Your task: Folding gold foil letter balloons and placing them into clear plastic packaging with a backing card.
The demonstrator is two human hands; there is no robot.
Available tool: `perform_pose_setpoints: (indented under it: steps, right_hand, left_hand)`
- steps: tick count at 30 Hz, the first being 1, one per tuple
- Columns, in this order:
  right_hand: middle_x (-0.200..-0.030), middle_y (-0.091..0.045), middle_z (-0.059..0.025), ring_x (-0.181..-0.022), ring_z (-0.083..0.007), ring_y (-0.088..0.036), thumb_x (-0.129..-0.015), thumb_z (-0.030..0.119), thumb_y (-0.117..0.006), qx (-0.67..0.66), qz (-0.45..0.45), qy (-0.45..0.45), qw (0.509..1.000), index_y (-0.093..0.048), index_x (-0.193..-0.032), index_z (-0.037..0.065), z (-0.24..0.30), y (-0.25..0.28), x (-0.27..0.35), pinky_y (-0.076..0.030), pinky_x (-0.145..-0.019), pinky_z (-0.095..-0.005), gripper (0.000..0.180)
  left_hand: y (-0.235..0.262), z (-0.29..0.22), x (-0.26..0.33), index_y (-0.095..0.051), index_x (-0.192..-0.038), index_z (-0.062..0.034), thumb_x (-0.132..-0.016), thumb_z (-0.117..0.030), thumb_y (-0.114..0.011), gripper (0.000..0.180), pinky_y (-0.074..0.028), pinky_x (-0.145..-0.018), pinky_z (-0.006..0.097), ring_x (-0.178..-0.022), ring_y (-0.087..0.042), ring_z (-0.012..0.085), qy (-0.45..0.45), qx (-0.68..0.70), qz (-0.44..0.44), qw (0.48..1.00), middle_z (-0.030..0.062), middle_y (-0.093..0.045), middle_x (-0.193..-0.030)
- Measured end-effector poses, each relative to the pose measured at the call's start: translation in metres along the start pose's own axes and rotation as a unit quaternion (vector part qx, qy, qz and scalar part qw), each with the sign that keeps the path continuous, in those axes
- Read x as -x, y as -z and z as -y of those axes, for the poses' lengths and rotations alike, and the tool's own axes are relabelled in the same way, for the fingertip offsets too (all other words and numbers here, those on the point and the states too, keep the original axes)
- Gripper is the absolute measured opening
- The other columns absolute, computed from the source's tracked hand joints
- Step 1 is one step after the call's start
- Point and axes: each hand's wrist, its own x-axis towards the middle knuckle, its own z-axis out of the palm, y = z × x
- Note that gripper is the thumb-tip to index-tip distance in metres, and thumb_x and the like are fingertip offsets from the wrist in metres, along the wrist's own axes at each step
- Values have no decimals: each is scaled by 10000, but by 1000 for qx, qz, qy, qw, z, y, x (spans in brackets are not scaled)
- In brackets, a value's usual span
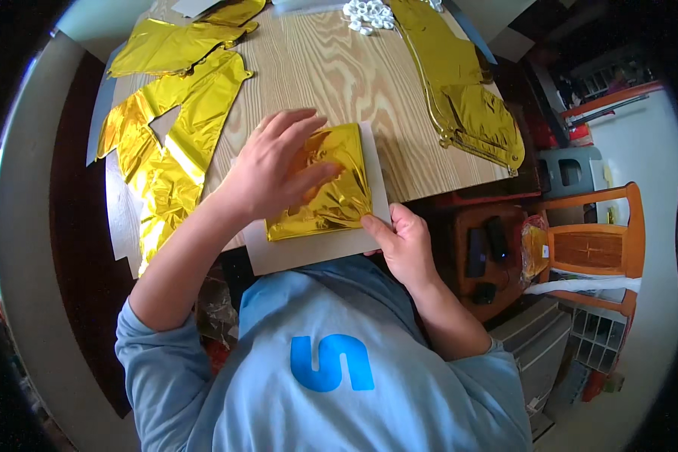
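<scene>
In front of my body, a folded rectangle of shiny gold foil (346, 158) lies on a pale sheet of cardboard (309, 256). The cardboard's near edge sticks out past the table edge. My left hand (271, 162) is over the foil's left side with its fingers apart, and nothing is held in it; whether the fingertips touch the foil I cannot tell. My right hand (407, 245) pinches the near right corner of the cardboard. Its thumb is on top, at the corner of the foil, and the other fingers are mostly hidden underneath.
Flat, crinkled gold foil shapes (181, 113) with small tabs cover the table's left side. Another gold foil shape (467, 113) lies along the right edge. Small white pieces (368, 13) are heaped at the back of the wooden table (316, 68). A wooden chair (591, 245) stands right.
</scene>
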Motion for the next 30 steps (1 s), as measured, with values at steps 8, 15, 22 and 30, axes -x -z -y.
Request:
perform_pose_setpoints:
  steps: [8, 15, 22, 30]
  right_hand:
    - [-723, -631, -91, -703, -94, -555, -956, 189, -727, 107, -25, 85, 990, -609, -881, -20, -6, 7, -6, -482, -644, -300, 251]
    - [-857, -703, -47, -764, -68, -578, -956, 166, -734, 2, -79, 43, 996, -650, -958, -37, -8, -3, -4, -501, -703, -263, 219]
    - [-892, -722, -59, -793, -67, -611, -931, 124, -756, -53, -108, 33, 992, -653, -981, -40, -12, -12, -5, -520, -731, -257, 200]
    - [-890, -726, -64, -796, -70, -615, -912, 129, -778, -15, -127, 47, 991, -647, -968, -41, -12, -13, -8, -521, -735, -263, 222]
  left_hand:
    - [-4, 4, -31, -631, -1245, -4, -862, -289, -808, 509, -560, -704, 351, -771, -692, 227, 193, 126, 69, 971, 121, -713, -882]
    - [11, 22, -28, -677, -1032, 18, -983, -189, -682, 213, -448, -534, 241, -609, -561, 62, 349, 299, 134, 878, -2, -630, -719]
    - [10, 18, -23, -703, -976, 38, -970, -232, -693, 271, -507, -604, 271, -662, -609, 89, 332, 174, 70, 924, 36, -680, -765]
    - [16, 13, -10, -725, -993, 43, -929, -251, -740, 301, -529, -641, 287, -687, -619, 92, 281, 133, 62, 948, 63, -702, -781]
